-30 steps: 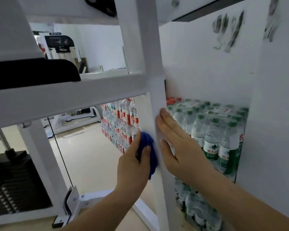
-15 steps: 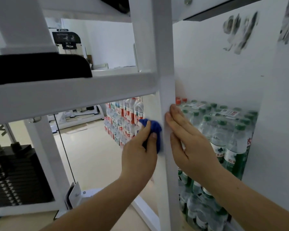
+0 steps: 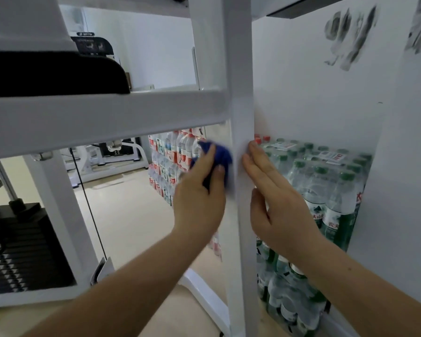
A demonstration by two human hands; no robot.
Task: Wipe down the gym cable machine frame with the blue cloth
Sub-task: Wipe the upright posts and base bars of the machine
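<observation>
The left hand (image 3: 199, 198) gripped the blue cloth (image 3: 220, 158), bunched in curled fingers, against the left face of the cable machine frame (image 3: 241, 113), just under its crossbeam (image 3: 95, 122). The right hand (image 3: 277, 203) lay flat on the upright's right side, fingers straight. Against the scuffed wall (image 3: 314, 98), stacked plastic-wrapped packs (image 3: 326, 186) held clear green-capped bottles. Beyond the upright stood red-labelled bottles (image 3: 173, 154). At the left sat a black weight stack (image 3: 17, 246), with a thin cable (image 3: 88, 207) beside it.

The left hand (image 3: 199, 198) covers most of the blue cloth (image 3: 223, 155); frame upright (image 3: 238, 69) runs off the top edge
</observation>
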